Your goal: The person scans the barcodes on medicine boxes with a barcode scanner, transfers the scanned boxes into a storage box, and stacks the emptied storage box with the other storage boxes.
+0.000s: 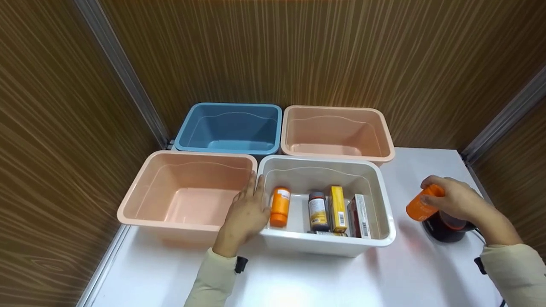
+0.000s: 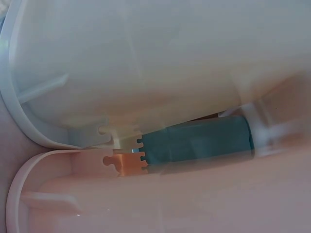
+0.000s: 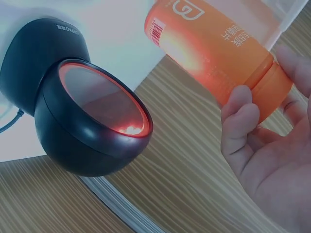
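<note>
On the right, my right hand (image 1: 463,198) grips an orange pill bottle (image 1: 420,207) around its cap end, tilted above the table. The right wrist view shows a barcode label on the bottle and red light falling on its side. Close by stands a black barcode scanner (image 3: 92,116) with a red-lit round window. My left hand (image 1: 246,211) rests with straight fingers along the adjoining rims of the white bin (image 1: 328,244) and the front peach bin (image 1: 179,227). Inside the white bin are another orange bottle (image 1: 280,207), a dark bottle (image 1: 318,212), a yellow box (image 1: 338,209) and a white box (image 1: 361,216).
Behind these stand a blue bin (image 1: 228,152) and a second peach bin (image 1: 337,158). Wood-grain panels (image 1: 273,51) enclose the white table (image 1: 298,281) at the back and sides. A cable runs from the scanner.
</note>
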Demonstrator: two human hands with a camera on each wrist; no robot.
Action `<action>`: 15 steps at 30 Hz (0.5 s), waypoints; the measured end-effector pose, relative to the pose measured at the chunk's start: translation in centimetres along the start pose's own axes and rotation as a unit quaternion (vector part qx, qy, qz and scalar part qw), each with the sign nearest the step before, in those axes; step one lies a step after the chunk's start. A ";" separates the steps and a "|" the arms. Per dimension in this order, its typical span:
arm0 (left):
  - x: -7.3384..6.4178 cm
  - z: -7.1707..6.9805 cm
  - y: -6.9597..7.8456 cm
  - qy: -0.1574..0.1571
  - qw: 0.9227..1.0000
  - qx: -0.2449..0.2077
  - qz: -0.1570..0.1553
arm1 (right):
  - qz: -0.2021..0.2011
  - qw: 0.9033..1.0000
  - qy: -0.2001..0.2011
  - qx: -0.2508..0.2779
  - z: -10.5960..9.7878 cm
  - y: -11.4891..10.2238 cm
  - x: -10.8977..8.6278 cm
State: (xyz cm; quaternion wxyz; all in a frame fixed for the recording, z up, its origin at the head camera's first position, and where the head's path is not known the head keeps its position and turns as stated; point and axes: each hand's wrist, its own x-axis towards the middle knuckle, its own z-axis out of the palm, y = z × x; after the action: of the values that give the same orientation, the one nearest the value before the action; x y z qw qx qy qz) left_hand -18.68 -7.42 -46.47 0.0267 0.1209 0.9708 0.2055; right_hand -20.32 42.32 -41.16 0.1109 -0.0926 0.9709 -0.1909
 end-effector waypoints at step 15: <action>0.2 0.2 0.0 0.005 1.000 0.002 -0.002 | -0.017 0.996 0.081 -0.040 -4.6 -5.2 1.5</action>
State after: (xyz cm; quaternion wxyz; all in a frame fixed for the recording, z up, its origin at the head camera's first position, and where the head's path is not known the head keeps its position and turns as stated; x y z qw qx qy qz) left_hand -18.85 -7.26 -46.66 0.0217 0.1183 0.9715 0.2042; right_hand -22.23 38.83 -35.24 0.0248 -0.0978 0.9819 -0.1602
